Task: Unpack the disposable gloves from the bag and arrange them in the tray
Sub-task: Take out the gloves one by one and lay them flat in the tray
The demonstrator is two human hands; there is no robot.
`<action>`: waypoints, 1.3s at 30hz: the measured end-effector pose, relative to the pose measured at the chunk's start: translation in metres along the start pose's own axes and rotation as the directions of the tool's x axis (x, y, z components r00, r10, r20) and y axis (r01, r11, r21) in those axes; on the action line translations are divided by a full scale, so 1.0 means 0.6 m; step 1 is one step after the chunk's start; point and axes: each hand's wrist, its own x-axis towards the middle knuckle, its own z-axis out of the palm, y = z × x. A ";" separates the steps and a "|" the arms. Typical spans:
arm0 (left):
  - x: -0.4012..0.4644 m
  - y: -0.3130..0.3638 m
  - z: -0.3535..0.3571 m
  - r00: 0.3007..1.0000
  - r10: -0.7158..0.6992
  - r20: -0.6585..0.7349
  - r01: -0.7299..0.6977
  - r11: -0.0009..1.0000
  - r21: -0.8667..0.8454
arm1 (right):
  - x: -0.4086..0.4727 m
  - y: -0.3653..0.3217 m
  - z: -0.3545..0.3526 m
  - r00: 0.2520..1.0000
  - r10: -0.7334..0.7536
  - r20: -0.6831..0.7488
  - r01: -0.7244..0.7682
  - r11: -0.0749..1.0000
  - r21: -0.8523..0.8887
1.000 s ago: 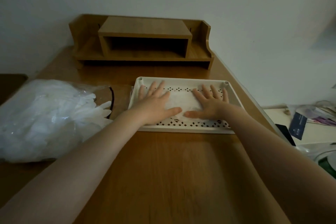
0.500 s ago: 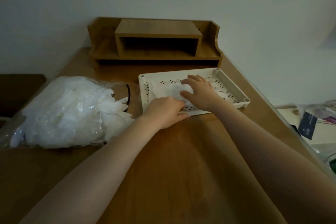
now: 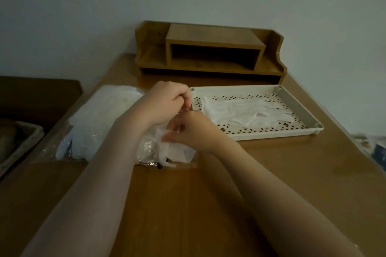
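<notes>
Pinching at a thin, translucent white plastic glove point(image 3: 167, 148), the right hand point(image 3: 194, 129) is seen with fingers curled toward the film at the bag's mouth, though exactly where skin meets film is blurred. The left hand point(image 3: 167, 102) is clenched just above it, thumb against fingers; whether a scrap of film is held there cannot be told. Both are worked over the near-right end of the clear crinkled plastic bag of white gloves point(image 3: 100, 123), which lies left of the cream perforated plastic tray point(image 3: 277, 132). A flattened glove point(image 3: 246, 112) already lies in that tray. The gloves are judged almost weightless, limp, slippery and prone to clinging together; a cuff edge is best taken, one layer at a time. No brand or writing can be read.
</notes>
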 end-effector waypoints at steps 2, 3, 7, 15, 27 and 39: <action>-0.001 -0.004 -0.001 0.999 -0.008 0.037 0.009 1.000 -0.019 | 0.000 0.002 -0.004 0.999 0.025 -0.033 -0.024 1.000 0.019; -0.001 -0.006 -0.003 0.999 -0.008 0.040 0.009 0.999 -0.031 | -0.002 0.005 -0.011 0.998 0.039 -0.042 -0.036 0.997 0.068; -0.003 -0.011 -0.005 0.992 -0.012 0.129 0.031 0.989 -0.143 | -0.019 0.022 -0.050 0.992 0.108 -0.070 -0.070 0.908 0.413; -0.002 -0.006 0.006 0.998 0.000 0.063 0.010 0.987 -0.163 | -0.043 0.044 -0.105 0.905 0.424 -0.029 -0.113 0.306 0.945; 0.007 0.047 0.029 0.986 -0.137 0.096 0.160 0.601 -0.783 | -0.098 0.149 -0.190 0.976 0.188 0.108 -0.083 -0.134 0.987; 0.068 0.169 0.041 0.970 0.037 0.239 0.197 0.448 -0.872 | -0.145 0.137 -0.236 0.993 0.103 0.060 -0.117 0.744 0.658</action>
